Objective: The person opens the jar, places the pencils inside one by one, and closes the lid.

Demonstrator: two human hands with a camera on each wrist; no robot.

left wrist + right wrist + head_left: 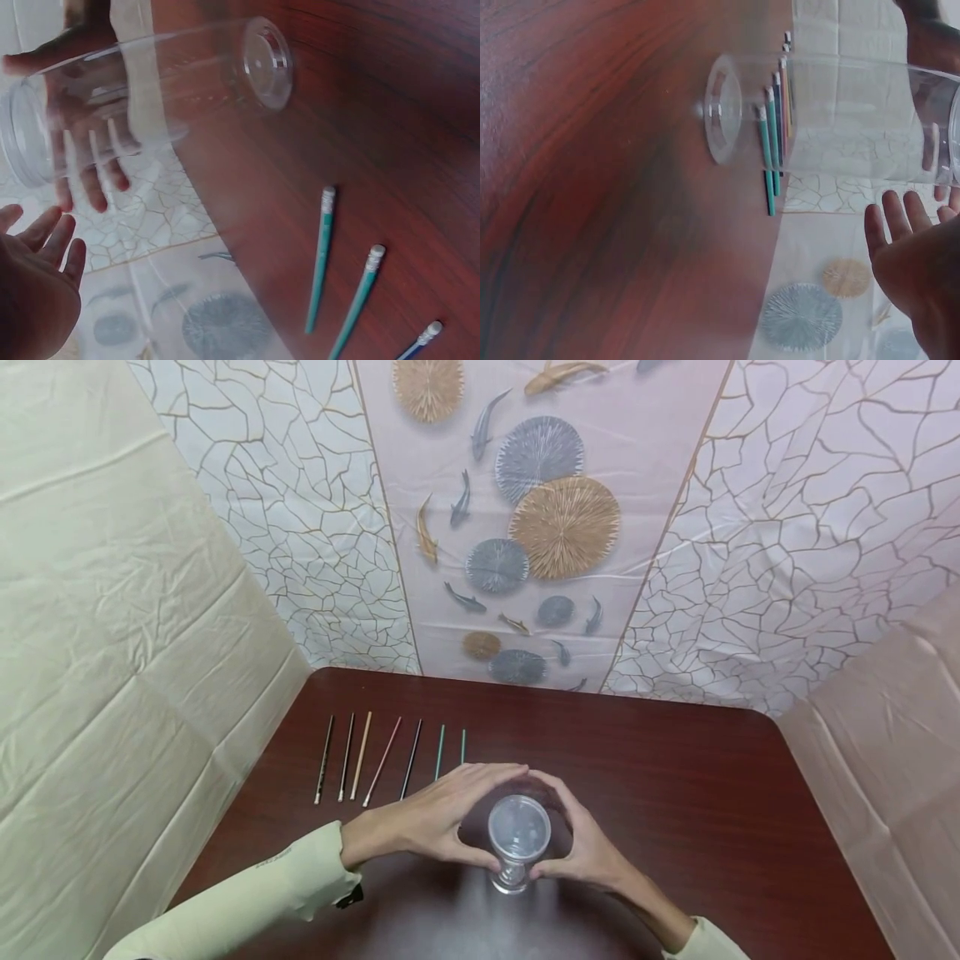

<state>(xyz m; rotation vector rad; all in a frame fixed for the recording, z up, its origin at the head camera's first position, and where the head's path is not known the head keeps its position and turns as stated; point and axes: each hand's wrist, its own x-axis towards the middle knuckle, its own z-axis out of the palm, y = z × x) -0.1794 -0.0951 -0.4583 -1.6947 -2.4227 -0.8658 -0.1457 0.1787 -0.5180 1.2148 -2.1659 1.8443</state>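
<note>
A tall, clear, see-through jar (519,828) stands upright on the dark red-brown table (675,793), its round mouth facing up. My left hand (442,821) and right hand (587,846) curve around its upper part from both sides. Beyond the jar the fingertips of both hands meet in the head view, while the thumbs lie by its near side. In the left wrist view, the right hand's straight, spread fingers show through the clear wall. The right wrist view has my right fingers extended beside the jar's mouth.
Several pencils lie in a row on the left of the table, among them a black pencil (324,760), a yellow pencil (361,756), a red pencil (382,760) and a green pencil (768,161). A patterned cloth (495,510) hangs behind the table, with plain cloth at both sides.
</note>
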